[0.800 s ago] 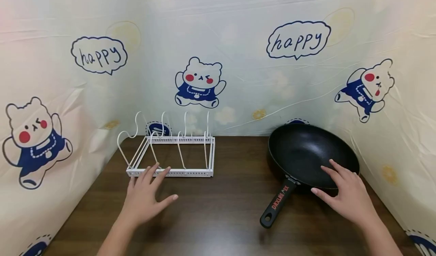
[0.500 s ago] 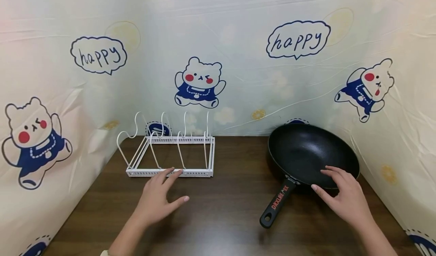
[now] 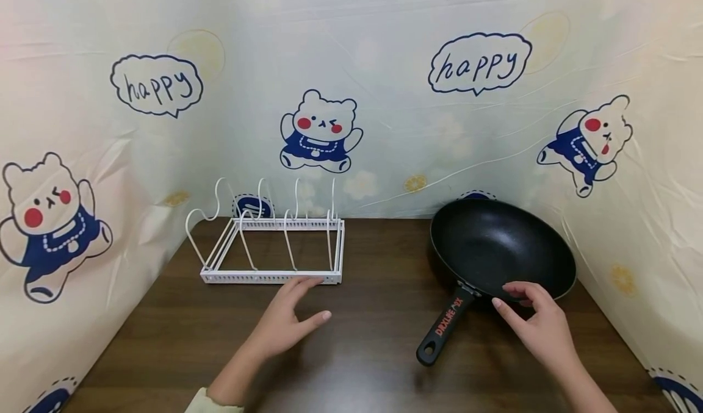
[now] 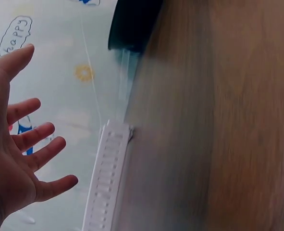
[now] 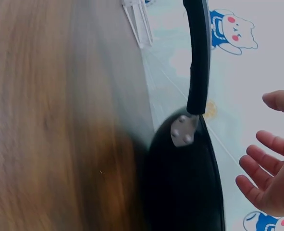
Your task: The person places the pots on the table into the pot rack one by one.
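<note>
Head view: a dark wooden table (image 3: 362, 340) enclosed by cartoon-printed sheeting (image 3: 384, 65); a white wire rack (image 3: 271, 242) stands at rear left with its dividers upright; a black frying pan (image 3: 502, 248) lies at rear right, well apart from the rack, its handle (image 3: 442, 332) pointing toward the person. The left hand (image 3: 288, 321) is spread flat and holds nothing, fingertips just beside the rack's near rail, thumb out to the right; whether the fingertips touch the rail cannot be told from this view. The right hand (image 3: 535, 324) is relaxed and empty, fingers lightly bent over the pan's near rim, just right of the handle joint.

Left wrist view: the left hand (image 4: 17, 159) with fingers splayed, apart from the perforated rail (image 4: 105, 183); the picture is blurred. Right wrist view: the right hand (image 5: 271, 178) with fingers extended beside the pan (image 5: 185, 187), gripping nothing; the riveted joint (image 5: 184, 131) is plainly visible.

Judgement: the work in hand appears to be taking up the pan; the handle, not the rim, offers the secure grasp, so the right hand would do well to shift left and wrap the handle near the rivets, where the pan's weight is easier to control; the left hand could steady the light rack against sliding.
</note>
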Tool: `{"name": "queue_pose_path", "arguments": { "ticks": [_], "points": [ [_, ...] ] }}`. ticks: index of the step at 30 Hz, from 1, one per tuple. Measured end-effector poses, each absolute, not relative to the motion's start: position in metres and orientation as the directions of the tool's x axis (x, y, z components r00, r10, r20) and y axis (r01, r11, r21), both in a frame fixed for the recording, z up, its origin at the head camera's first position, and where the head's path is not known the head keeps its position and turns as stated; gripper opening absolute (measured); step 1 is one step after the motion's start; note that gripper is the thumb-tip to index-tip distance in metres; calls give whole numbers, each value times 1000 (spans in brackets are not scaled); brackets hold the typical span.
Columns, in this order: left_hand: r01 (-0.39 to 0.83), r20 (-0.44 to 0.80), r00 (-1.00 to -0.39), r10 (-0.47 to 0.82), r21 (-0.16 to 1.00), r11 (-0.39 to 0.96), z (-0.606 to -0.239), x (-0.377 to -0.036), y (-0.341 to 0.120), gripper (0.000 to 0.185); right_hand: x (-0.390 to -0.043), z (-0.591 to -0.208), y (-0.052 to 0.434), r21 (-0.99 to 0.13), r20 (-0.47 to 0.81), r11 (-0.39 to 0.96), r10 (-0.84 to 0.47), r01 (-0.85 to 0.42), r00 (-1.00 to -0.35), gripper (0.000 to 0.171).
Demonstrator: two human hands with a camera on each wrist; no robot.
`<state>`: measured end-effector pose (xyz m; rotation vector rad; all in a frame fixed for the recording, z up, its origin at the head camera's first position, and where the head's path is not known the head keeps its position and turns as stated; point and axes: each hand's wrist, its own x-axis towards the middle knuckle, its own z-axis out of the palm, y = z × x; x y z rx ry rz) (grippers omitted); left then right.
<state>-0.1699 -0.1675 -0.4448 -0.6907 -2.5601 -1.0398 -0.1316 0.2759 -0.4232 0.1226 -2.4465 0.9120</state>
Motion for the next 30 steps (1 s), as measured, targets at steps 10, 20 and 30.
{"name": "queue_pose_path", "arguments": {
  "ticks": [10,20,30],
  "points": [
    [526,406,-846,345,739,420,-452,-173,-136,47,-127,-423,267,-758,284,639,140,-133,-949,31],
    [283,194,-880,433,947,152,-450,-170,-103,35,-126,-429,257,-901,80,434,173,3,-982,34],
    [-128,-35,-840,541,983,-135,-442,-167,-76,41,-127,-435,248,-988,-110,96,115,121,-987,35]
  ]
}}
